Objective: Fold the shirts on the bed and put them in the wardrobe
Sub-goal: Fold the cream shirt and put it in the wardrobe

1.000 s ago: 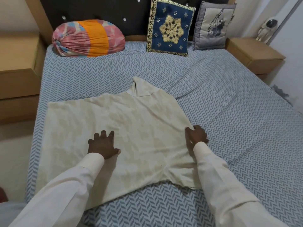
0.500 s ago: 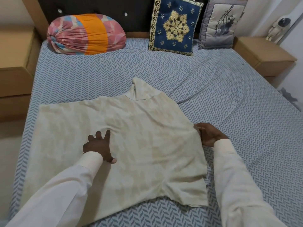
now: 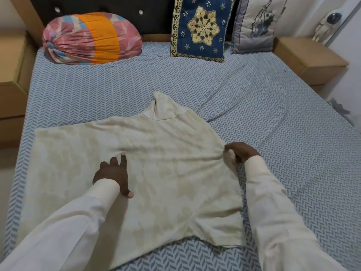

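Note:
A cream shirt [image 3: 172, 173] with a faint blotchy pattern lies spread flat on the bed [image 3: 273, 133], its collar pointing toward the headboard. My left hand [image 3: 113, 173] presses flat on the middle of the shirt, fingers straight. My right hand [image 3: 239, 152] grips a bunch of cloth at the shirt's right edge and lifts it slightly, pulling creases across the fabric. Both my arms wear cream sleeves. No wardrobe is in view.
A pink and orange bolster [image 3: 91, 38], a blue embroidered cushion [image 3: 201, 28] and a grey cushion [image 3: 256, 22] lean at the headboard. Wooden bedside tables stand at the left [image 3: 11, 75] and right [image 3: 308, 57]. A small astronaut figure [image 3: 326, 24] stands at the far right.
My right hand has closed on the shirt's right edge and bunched it up. My left hand slid a little further onto the shirt. The view has moved closer to the bed.

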